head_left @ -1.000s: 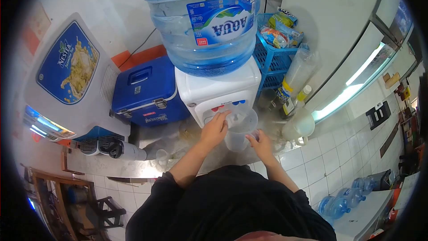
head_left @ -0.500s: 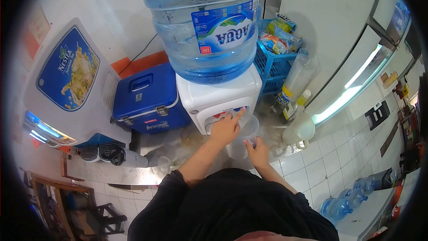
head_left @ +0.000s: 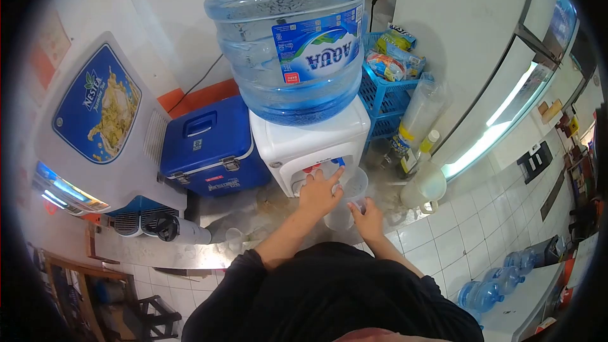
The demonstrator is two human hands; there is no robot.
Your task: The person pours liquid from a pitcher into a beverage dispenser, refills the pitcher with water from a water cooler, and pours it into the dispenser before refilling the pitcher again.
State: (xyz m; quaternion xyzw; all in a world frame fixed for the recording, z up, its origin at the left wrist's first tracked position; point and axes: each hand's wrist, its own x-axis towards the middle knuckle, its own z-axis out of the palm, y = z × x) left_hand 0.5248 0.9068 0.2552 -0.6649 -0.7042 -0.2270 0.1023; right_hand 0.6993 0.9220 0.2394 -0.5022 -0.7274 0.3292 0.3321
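Observation:
My left hand (head_left: 319,194) reaches to the front of the white water dispenser (head_left: 310,142). Its index finger is stretched out against the blue tap lever (head_left: 340,163), with the other fingers partly spread and holding nothing. Just to the right, my right hand (head_left: 368,220) is closed on the edge of a clear plastic cup (head_left: 358,205). Much of that cup is hidden by the fingers. A translucent container (head_left: 356,183) stands beside the dispenser's front corner, and another translucent tub (head_left: 339,218) shows below, between the hands. Upside down on the dispenser sits a large blue water bottle (head_left: 285,44).
A blue cooler box (head_left: 215,136) stands left of the dispenser, near a drinks machine (head_left: 95,114) and a tumbler (head_left: 183,228). To the right are a blue basket rack (head_left: 383,98) with packets, and a translucent jug (head_left: 423,189). The metal counter's edge (head_left: 183,256) runs in front.
The view has shifted slightly, and the dispenser appears a little lower. My left index finger stays at the blue lever, while my right hand keeps its grip on the cup.

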